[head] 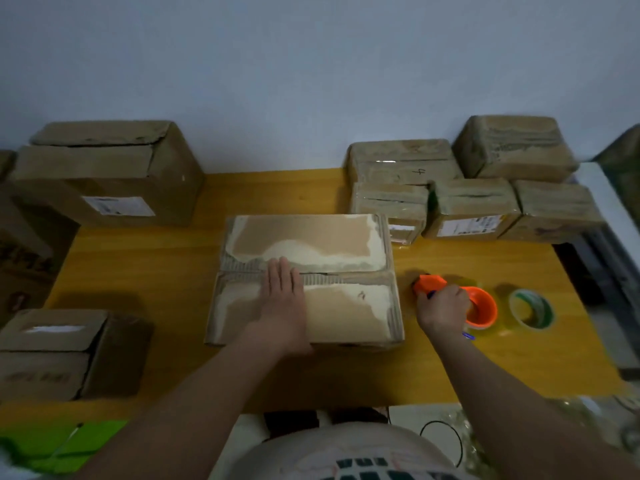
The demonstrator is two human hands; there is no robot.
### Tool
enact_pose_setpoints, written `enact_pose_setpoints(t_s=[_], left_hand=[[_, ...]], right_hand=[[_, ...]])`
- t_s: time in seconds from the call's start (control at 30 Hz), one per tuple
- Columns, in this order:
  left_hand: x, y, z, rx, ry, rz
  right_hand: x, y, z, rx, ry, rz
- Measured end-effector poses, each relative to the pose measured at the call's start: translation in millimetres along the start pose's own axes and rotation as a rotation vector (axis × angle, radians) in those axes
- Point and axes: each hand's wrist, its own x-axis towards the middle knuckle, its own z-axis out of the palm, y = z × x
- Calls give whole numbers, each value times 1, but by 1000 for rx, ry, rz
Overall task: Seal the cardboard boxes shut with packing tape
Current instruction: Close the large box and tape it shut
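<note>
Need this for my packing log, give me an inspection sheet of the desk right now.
Surface: yellow wooden table, bare patches between boxes.
Job's things: centre box, flaps closed, seam untaped; orange tape dispenser right of it; spare tape roll beyond.
Clutter: wrapped parcels at back right; plain boxes on the left.
Hands: left hand lies flat on the seam; right hand grips the dispenser.
Cables: thin black cable near the lap.
Surroundings: plain wall behind.
</note>
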Motion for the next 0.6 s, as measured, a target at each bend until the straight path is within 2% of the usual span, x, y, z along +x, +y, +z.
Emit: enact_pose_setpoints(t_s=[0.07,0.2,0.33,0.5,0.6], left_hand=[[1,8,-7,9,-54,-14],[3,18,-14,-15,-114,-44],[5,36,-9,-30,-63,-8],[6,41,-4,-71,13,-12],[3,44,-10,-82,-30,-33]], right_hand=[[0,11,3,-111,-22,6],[9,30,4,-103,-8,82],[15,57,2,-287,-56,-28],[26,63,-25,10,-117,-182],[21,49,-51,219,-177,-349]])
